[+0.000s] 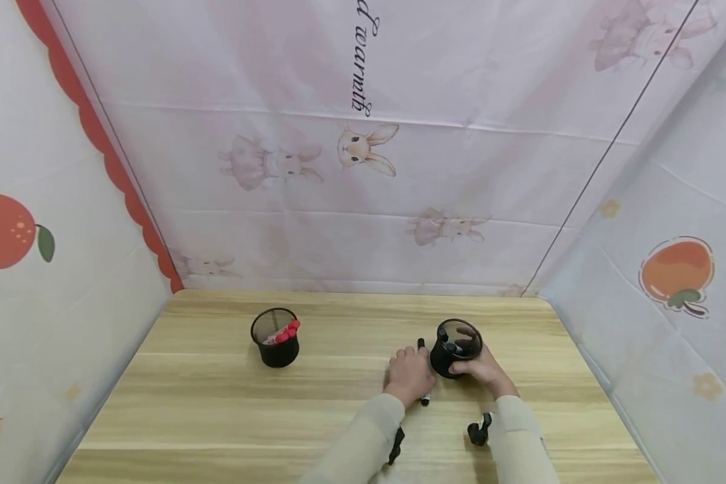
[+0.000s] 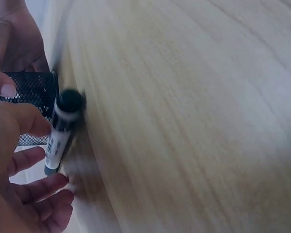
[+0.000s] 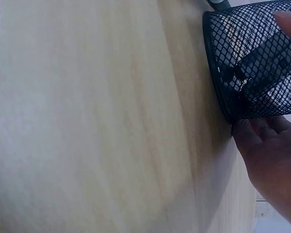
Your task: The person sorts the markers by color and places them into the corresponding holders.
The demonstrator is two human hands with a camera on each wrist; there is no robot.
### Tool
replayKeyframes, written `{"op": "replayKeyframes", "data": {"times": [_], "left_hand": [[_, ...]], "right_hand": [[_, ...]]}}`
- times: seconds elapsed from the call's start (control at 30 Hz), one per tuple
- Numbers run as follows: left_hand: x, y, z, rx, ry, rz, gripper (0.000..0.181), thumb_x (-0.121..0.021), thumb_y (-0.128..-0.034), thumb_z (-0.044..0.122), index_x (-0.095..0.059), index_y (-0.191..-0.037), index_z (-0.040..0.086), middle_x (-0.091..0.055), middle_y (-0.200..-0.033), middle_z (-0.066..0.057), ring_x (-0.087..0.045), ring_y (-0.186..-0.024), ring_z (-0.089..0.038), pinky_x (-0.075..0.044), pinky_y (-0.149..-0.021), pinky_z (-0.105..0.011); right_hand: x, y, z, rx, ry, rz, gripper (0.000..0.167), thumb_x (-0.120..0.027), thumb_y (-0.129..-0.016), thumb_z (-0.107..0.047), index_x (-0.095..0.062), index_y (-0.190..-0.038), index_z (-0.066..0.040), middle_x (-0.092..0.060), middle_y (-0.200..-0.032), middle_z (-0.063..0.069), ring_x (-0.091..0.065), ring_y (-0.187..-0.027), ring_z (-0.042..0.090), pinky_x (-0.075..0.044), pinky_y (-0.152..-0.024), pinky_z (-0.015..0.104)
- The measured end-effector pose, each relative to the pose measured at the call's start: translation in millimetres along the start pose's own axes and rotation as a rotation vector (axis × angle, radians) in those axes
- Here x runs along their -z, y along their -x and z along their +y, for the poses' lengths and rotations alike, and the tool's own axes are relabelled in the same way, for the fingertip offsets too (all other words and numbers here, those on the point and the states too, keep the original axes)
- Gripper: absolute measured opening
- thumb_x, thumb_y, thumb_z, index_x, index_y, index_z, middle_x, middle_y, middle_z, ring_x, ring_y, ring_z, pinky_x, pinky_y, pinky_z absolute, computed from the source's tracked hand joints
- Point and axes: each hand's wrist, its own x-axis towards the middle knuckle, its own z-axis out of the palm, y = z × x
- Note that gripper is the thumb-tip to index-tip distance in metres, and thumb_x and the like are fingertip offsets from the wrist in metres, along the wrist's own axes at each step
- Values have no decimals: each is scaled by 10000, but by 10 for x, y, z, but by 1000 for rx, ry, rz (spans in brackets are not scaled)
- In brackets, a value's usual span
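A black mesh pen holder stands on the right side of the table with dark-capped markers inside. My right hand grips its right side, thumb in front and fingers behind; the mesh wall fills the corner of the right wrist view. Just left of the holder lies a black-and-white marker with a dark cap. Over it, my left hand reaches down, thumb and index fingertips at the marker's edge with a gap between them. The other fingers are loosely bent. Whether the fingertips touch the marker is blurred.
Another black mesh pen holder stands on the left of the wooden table, with red-capped markers leaning in it. Black wrist gear shows beside the right sleeve. Printed cloth walls enclose the table's back and sides.
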Motion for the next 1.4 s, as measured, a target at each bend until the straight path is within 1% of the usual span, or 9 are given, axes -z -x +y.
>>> {"op": "replayKeyframes", "data": {"times": [0.17, 0.23, 0.37, 0.5, 0.73, 0.97, 1.1, 1.2, 1.4], "left_hand": [[5, -22, -49, 46, 293, -72, 372, -685, -787, 143, -592, -1143, 90, -509, -923, -108, -541, -729, -212, -459, -564, -294], [8, -24, -75, 63, 377, -98, 398, -693, -776, 116, -597, -1161, 83, -495, -952, -118, -541, -702, -209, -458, -569, -286], [-13, -28, -114, 88, 426, -129, 358, -699, -774, 146, -635, -1120, 78, -454, -999, -129, -514, -731, -200, -451, -599, -274], [-15, -36, -140, 110, 460, -126, 314, -715, -768, 164, -653, -1046, 33, -407, -1016, -159, -496, -754, -210, -450, -596, -275], [-22, -38, -182, 101, 505, -43, 309, -716, -757, 110, -670, -1045, 8, -454, -988, -139, -495, -801, -202, -456, -682, -289], [51, -52, -185, 91, 605, 138, 376, -717, -711, 139, -679, -1076, 56, -531, -980, -78, -478, -791, -147, -434, -659, -238], [93, -49, -198, 99, 618, 145, 386, -722, -716, 145, -677, -1091, 67, -532, -1007, -63, -490, -810, -140, -438, -689, -239], [113, -28, -205, 107, 666, 149, 394, -715, -723, 115, -666, -1112, 79, -515, -1019, -48, -492, -800, -134, -441, -702, -248], [160, 8, -223, 85, 781, 224, 402, -691, -721, 27, -644, -1114, 96, -459, -949, -9, -464, -700, -103, -432, -620, -233]], "right_hand": [[-8, 8, -51, -27, -37, -8, 911, -752, -596, 103, -290, -1378, 32, -392, -1273, 362, -417, -1153, 421, -364, -906, 340], [-20, 27, -119, -37, -44, -13, 905, -740, -596, 118, -281, -1374, 49, -385, -1268, 373, -420, -1144, 428, -372, -893, 336], [-41, 73, -242, -58, -33, -13, 895, -728, -594, 113, -280, -1367, 67, -385, -1260, 379, -418, -1138, 451, -365, -898, 354], [-53, 100, -323, -60, -16, -9, 891, -728, -594, 96, -282, -1366, 68, -385, -1262, 377, -410, -1146, 453, -358, -905, 356], [-55, 104, -362, -31, -17, -18, 878, -729, -600, 102, -278, -1353, 91, -408, -1232, 376, -436, -1112, 445, -376, -892, 362], [-26, 38, -226, -52, -14, 4, 902, -743, -579, 95, -297, -1362, 57, -441, -1218, 341, -468, -1080, 413, -365, -902, 399], [-36, -5, -112, -42, -8, 14, 911, -754, -579, 76, -303, -1369, 17, -442, -1231, 318, -465, -1092, 386, -366, -903, 382], [-37, -22, -61, -20, 0, 11, 907, -754, -578, 56, -305, -1365, 9, -440, -1240, 323, -458, -1109, 391, -370, -907, 386], [-31, -46, -6, 27, 40, 26, 902, -757, -562, 5, -311, -1344, 39, -461, -1193, 334, -484, -1059, 392, -401, -855, 364]]}}
